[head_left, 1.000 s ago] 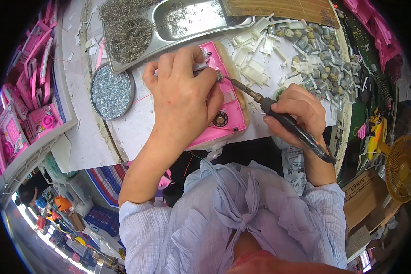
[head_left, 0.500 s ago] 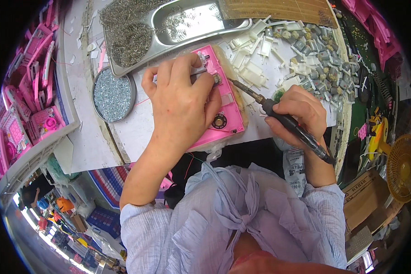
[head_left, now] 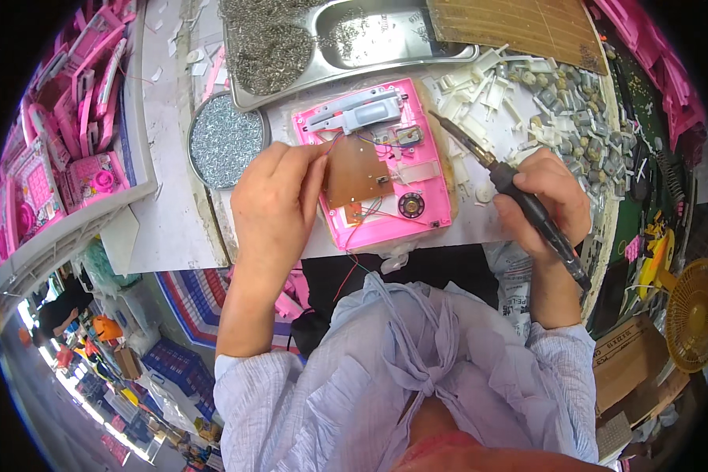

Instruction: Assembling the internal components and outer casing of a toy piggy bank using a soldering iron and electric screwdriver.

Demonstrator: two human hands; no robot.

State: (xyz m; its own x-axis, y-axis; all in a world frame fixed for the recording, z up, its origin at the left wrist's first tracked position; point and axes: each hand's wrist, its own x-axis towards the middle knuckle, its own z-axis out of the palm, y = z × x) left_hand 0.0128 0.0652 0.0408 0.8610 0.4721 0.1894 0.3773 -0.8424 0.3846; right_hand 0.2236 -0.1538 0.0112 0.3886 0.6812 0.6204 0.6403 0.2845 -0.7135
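Resting at centre frame, the open pink toy casing lay on the white bench; the left hand pinched a thin wire against the brown circuit board; the right hand gripped a soldering iron, tip raised clear at upper right. Judgement: wire should be held steady, the tip applied briefly, fingers kept clear; a round dish of screws sat upper left.

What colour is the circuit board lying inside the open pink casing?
Brown, the circuit board sits in the pink casing; the head view shows it.
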